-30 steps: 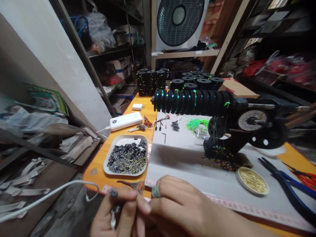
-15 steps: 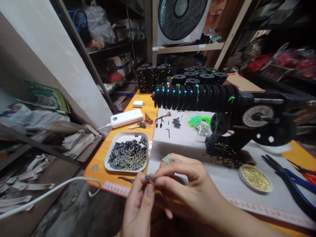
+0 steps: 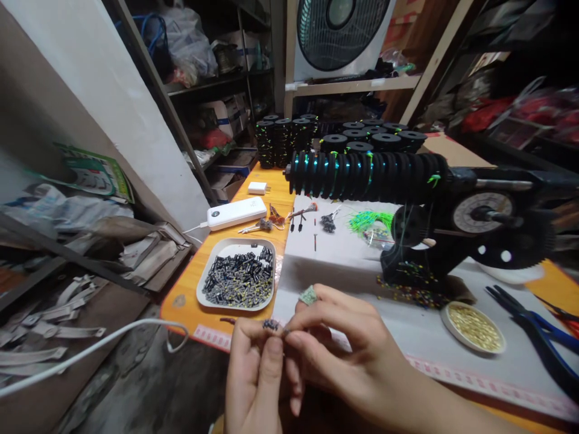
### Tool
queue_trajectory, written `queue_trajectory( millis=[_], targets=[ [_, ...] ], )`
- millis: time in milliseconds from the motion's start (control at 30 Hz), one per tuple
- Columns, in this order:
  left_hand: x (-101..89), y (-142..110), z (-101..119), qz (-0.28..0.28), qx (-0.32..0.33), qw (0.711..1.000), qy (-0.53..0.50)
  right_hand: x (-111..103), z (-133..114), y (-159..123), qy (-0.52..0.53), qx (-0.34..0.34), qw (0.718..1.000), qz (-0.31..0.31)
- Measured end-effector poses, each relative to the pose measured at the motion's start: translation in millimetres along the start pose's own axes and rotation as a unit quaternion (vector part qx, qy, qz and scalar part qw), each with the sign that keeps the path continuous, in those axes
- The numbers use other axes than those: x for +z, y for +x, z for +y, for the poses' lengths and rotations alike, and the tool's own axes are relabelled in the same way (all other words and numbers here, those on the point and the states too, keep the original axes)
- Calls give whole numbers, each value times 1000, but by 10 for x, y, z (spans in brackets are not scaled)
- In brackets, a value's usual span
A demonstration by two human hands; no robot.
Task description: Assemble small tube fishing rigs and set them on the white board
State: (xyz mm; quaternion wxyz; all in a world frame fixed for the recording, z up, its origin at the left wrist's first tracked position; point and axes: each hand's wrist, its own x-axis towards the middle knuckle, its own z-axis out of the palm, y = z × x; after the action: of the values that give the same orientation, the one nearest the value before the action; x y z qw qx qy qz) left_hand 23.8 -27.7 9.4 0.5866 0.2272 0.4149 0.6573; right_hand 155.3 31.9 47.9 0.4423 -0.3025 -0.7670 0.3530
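My left hand (image 3: 256, 380) and my right hand (image 3: 344, 355) meet at the near edge of the table, fingertips pinched together on a small dark piece (image 3: 271, 325). A green ring (image 3: 308, 295) sits on a right finger. Just beyond the hands a white tray (image 3: 205, 301) holds several small black pieces (image 3: 239, 278). A black winding machine (image 3: 452, 229) carries a row of black spools (image 3: 366, 176) with green thread.
A round tin of gold bits (image 3: 474, 327) lies at the right, near blue-handled pliers (image 3: 538, 337). A white power bank (image 3: 236, 212), a charger (image 3: 257, 188) and stacked black spools (image 3: 284, 140) stand further back. A white cable (image 3: 90, 352) hangs off the table's left edge. A fan (image 3: 344, 30) stands on a shelf.
Both hands rose from the table's lower edge and came together, pinched on the small dark piece. The view shifted slightly leftward and down.
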Motion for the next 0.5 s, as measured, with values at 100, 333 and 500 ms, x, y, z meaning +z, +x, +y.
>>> queue_trajectory(
  millis=[100,333,500],
  targets=[
    [-14,-1,26,2,32,999,-29,-15,15,7,-14,-19,1000,-8],
    [-48,-9,32,-24,117,993,20,-18,3,5,-69,-31,997,-27],
    [-60,-22,-30,-10,133,990,53,-4,-2,9,-75,-35,996,-38]
  ],
)
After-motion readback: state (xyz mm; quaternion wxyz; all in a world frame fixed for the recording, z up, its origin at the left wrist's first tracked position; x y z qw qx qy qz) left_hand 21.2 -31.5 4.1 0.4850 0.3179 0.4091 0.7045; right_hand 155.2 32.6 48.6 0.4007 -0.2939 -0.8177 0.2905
